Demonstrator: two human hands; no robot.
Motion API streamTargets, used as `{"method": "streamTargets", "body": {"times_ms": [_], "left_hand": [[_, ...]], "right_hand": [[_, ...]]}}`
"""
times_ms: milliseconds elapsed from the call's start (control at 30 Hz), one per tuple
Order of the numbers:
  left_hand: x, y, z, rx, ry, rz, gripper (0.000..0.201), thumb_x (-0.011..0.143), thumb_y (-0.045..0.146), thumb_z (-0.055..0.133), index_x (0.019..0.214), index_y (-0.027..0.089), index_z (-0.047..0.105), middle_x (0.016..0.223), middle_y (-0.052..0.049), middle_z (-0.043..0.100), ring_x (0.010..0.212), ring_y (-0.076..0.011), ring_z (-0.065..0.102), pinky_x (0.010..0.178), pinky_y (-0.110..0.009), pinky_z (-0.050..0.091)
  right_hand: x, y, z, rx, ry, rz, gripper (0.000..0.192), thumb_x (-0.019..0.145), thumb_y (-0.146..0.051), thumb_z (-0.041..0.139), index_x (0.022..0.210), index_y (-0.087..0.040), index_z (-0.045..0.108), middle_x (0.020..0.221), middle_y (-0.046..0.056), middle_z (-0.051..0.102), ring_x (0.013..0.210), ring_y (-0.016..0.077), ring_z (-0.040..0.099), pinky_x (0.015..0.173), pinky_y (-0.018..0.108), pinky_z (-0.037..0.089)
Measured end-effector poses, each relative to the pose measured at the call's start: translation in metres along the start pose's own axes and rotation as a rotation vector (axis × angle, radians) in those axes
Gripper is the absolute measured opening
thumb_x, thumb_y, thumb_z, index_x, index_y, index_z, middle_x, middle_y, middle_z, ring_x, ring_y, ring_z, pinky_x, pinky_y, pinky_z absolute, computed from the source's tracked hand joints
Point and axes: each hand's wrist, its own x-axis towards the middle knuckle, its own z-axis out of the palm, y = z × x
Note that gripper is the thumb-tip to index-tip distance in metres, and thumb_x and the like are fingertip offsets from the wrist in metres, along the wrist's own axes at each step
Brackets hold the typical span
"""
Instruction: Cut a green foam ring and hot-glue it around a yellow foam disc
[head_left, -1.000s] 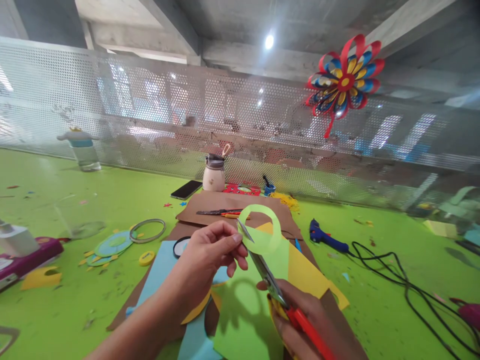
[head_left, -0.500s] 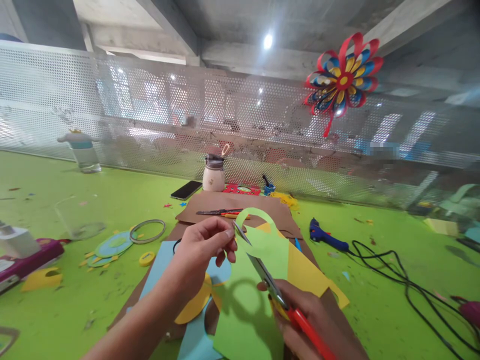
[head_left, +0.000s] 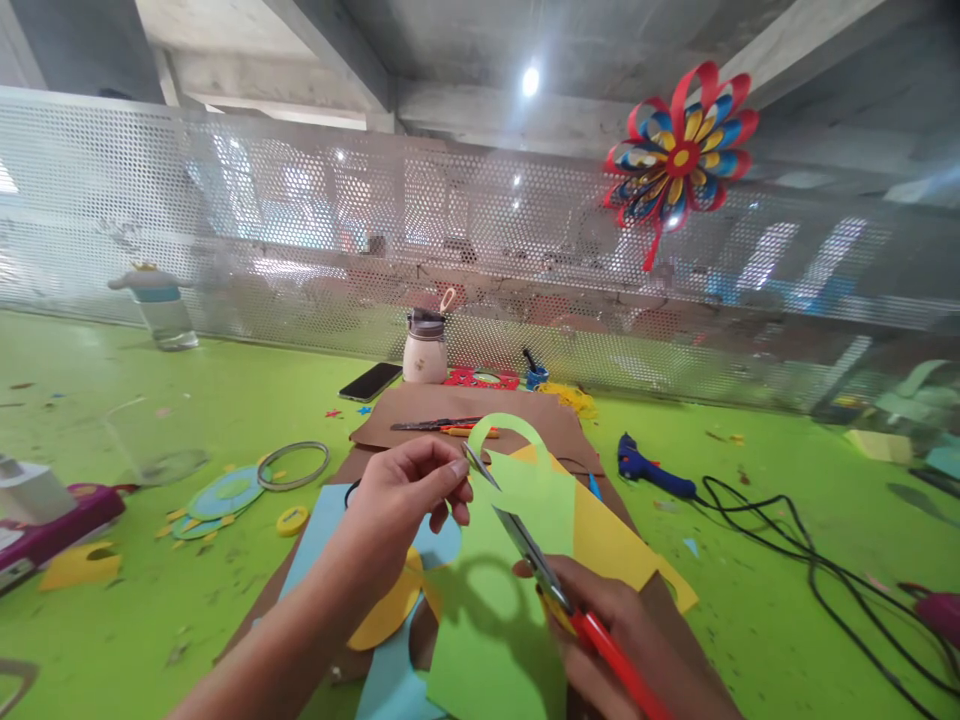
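Your left hand [head_left: 409, 490] pinches the edge of the light green paper [head_left: 499, 590] between thumb and fingers [head_left: 450, 468], closed on the sheet just beside the cut. Your right hand [head_left: 615, 640] is wrapped around the red handles of the scissors [head_left: 540, 565], fingers closed on them, and the blades point up and to the left into the paper, their tips close to your left fingertips. The green paper is held up above the tabletop [head_left: 150, 600], with a thin curved strip arching over its top edge. Beneath it lie yellow paper [head_left: 615, 545], blue paper [head_left: 322, 540] and brown paper [head_left: 450, 405]. To the right, a blue glue gun [head_left: 649, 470] rests on the tabletop with its black cord [head_left: 795, 560] trailing away. Farther back stand a white bottle [head_left: 425, 350] and a phone [head_left: 370, 381], just beside each other. A paper pinwheel [head_left: 681, 155] hangs on the mesh screen.
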Motion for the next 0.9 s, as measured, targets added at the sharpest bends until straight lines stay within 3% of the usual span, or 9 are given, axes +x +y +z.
{"method": "streamTargets", "body": {"times_ms": [100, 200, 333, 633, 900], "left_hand": [[0.0005, -0.0012, -0.0005, 0.015, 0.002, 0.01, 0.014, 0.076, 0.025, 0.061, 0.067, 0.015, 0.056, 0.058, 0.001, 0.059, 0.048, -0.0103, 0.055, 0.043, -0.022, 0.035], [0.0005, -0.0017, 0.0008, 0.016, 0.004, 0.01, 0.014, 0.076, 0.025, 0.061, 0.067, 0.015, 0.055, 0.058, 0.001, 0.059, 0.048, -0.0104, 0.055, 0.043, -0.022, 0.035], [-0.0012, -0.0014, 0.0035, 0.02, 0.015, 0.005, 0.013, 0.075, 0.024, 0.062, 0.068, 0.015, 0.055, 0.058, 0.001, 0.06, 0.048, -0.0111, 0.055, 0.042, -0.022, 0.036], [-0.0042, 0.0023, 0.0067, 0.013, 0.025, 0.019, 0.014, 0.075, 0.024, 0.062, 0.067, 0.016, 0.055, 0.058, 0.001, 0.06, 0.048, -0.0111, 0.056, 0.041, -0.021, 0.036], [-0.0033, 0.0013, 0.0055, 0.001, 0.021, 0.018, 0.014, 0.075, 0.025, 0.062, 0.068, 0.016, 0.055, 0.057, 0.001, 0.059, 0.048, -0.0118, 0.056, 0.042, -0.021, 0.037]], "right_hand": [[0.0014, -0.0035, 0.0001, 0.007, -0.018, -0.023, 0.04, 0.073, -0.016, 0.055, 0.113, -0.019, 0.061, 0.071, 0.0, 0.067, 0.075, 0.0188, 0.065, 0.062, 0.02, 0.047], [0.0024, -0.0066, -0.0002, 0.017, -0.006, -0.062, 0.036, 0.078, -0.024, 0.051, 0.112, -0.017, 0.06, 0.081, 0.001, 0.07, 0.071, 0.0173, 0.065, 0.059, 0.019, 0.047], [0.0016, -0.0087, -0.0009, -0.028, 0.001, -0.045, 0.036, 0.078, -0.025, 0.049, 0.11, -0.016, 0.061, 0.077, 0.0, 0.071, 0.063, 0.0151, 0.064, 0.054, 0.018, 0.045], [-0.0002, -0.0046, -0.0006, -0.017, -0.038, 0.007, 0.04, 0.075, -0.015, 0.055, 0.113, -0.024, 0.059, 0.084, -0.002, 0.071, 0.071, 0.0146, 0.067, 0.06, 0.016, 0.047], [-0.0018, -0.0077, 0.0006, -0.106, 0.029, 0.037, 0.04, 0.072, -0.015, 0.058, 0.11, -0.026, 0.062, 0.078, -0.002, 0.071, 0.07, 0.0168, 0.066, 0.059, 0.019, 0.046]]}}
